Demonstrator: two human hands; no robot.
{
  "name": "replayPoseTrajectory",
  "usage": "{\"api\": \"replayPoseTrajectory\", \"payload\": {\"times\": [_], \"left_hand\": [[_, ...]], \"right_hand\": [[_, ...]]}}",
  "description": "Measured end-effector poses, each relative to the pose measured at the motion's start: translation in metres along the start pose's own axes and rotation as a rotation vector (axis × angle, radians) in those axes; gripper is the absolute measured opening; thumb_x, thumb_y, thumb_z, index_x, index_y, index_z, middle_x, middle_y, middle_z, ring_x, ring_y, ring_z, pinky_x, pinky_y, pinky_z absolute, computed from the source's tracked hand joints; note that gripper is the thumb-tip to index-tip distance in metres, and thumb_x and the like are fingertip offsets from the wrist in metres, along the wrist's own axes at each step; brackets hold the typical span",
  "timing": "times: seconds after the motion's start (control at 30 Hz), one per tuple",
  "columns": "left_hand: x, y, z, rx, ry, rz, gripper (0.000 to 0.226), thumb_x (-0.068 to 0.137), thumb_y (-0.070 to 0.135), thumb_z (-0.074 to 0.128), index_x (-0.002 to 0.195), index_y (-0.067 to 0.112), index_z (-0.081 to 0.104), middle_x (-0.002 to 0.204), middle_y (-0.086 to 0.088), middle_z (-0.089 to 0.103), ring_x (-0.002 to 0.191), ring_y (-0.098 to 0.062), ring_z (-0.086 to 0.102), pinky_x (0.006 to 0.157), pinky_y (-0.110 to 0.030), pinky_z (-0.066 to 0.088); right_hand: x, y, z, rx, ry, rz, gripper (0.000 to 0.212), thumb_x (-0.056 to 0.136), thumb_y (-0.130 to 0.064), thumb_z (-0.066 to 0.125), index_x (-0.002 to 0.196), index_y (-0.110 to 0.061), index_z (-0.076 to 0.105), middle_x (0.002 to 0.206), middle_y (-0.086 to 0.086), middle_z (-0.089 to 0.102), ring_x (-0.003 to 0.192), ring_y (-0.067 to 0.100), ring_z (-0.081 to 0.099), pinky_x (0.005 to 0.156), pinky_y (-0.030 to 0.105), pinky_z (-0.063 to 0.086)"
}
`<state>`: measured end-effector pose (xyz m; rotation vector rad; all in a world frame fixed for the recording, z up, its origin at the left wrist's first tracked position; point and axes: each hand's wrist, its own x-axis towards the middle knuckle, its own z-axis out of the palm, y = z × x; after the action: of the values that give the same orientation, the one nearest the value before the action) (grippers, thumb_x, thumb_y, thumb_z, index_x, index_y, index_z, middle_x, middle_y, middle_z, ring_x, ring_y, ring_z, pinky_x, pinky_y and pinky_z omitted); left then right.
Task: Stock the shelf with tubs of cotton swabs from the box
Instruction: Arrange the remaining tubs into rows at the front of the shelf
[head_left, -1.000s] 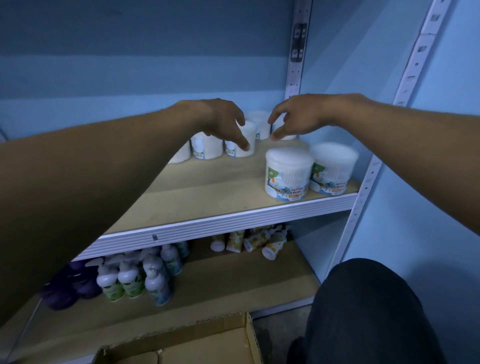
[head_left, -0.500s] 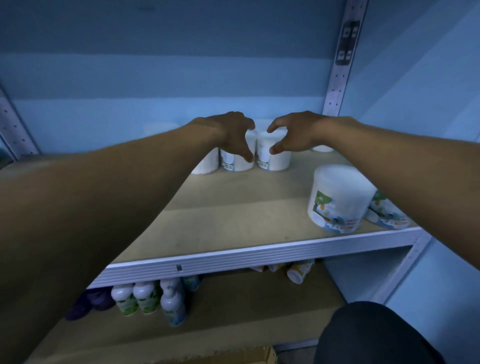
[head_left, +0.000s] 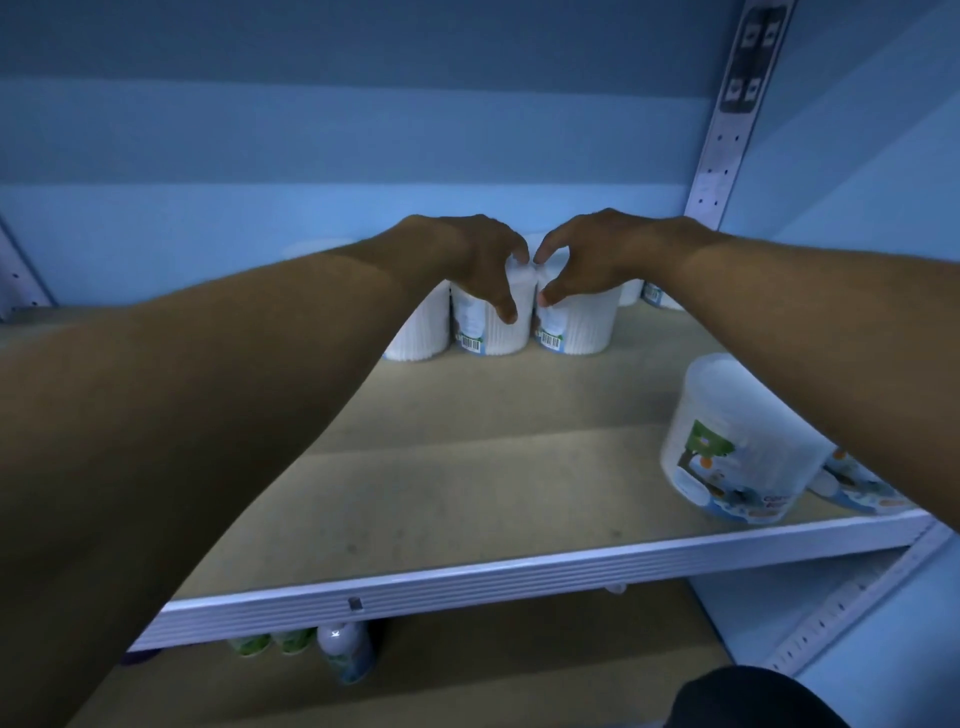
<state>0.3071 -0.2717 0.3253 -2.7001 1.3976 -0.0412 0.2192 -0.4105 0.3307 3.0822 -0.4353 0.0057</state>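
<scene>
Several white tubs of cotton swabs stand in a row at the back of the wooden shelf. My left hand reaches over one tub, fingers across its top and thumb on its front. Right beside it, my right hand holds the neighbouring tub the same way. Both tubs stand upright on the shelf, touching each other. Another tub stands left of them, partly behind my left forearm. The box is out of view.
Two larger labelled tubs stand at the shelf's front right edge under my right forearm. More tubs sit at the back right. Small bottles stand on the lower shelf. A perforated metal upright rises at the right.
Both hands have moved left along the back row and closed over two neighbouring tubs. The view has shifted closer and up, and the box has left the frame.
</scene>
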Motion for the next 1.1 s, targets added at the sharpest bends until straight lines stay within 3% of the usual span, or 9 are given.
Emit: {"api": "replayPoseTrajectory", "payload": {"times": [0.5, 0.93, 1.1], "left_hand": [[-0.027, 0.015, -0.008, 0.005, -0.001, 0.010, 0.082, 0.068, 0.058, 0.081, 0.139, 0.034, 0.048, 0.138, 0.008, 0.051, 0.126, -0.020, 0.049, 0.103, -0.039, 0.045], [-0.085, 0.031, -0.008, -0.042, -0.012, -0.029, 0.083, 0.060, 0.063, 0.082, 0.133, 0.038, 0.052, 0.133, 0.010, 0.055, 0.118, -0.019, 0.055, 0.097, -0.039, 0.050], [-0.111, 0.039, -0.009, -0.038, -0.018, -0.047, 0.083, 0.060, 0.066, 0.081, 0.133, 0.040, 0.051, 0.133, 0.013, 0.052, 0.119, -0.016, 0.052, 0.098, -0.038, 0.049]], "right_hand": [[-0.025, -0.007, -0.001, 0.110, 0.001, 0.061, 0.058, 0.072, -0.052, 0.082, 0.126, -0.039, 0.066, 0.132, -0.006, 0.057, 0.118, 0.021, 0.056, 0.090, 0.031, 0.047], [-0.089, -0.033, -0.008, 0.090, -0.031, 0.054, 0.054, 0.078, -0.047, 0.078, 0.129, -0.038, 0.064, 0.136, -0.006, 0.055, 0.119, 0.020, 0.055, 0.083, 0.028, 0.045], [-0.117, -0.043, -0.012, 0.040, -0.027, 0.014, 0.055, 0.081, -0.045, 0.076, 0.133, -0.035, 0.060, 0.142, -0.006, 0.049, 0.127, 0.020, 0.049, 0.089, 0.028, 0.043]]}}
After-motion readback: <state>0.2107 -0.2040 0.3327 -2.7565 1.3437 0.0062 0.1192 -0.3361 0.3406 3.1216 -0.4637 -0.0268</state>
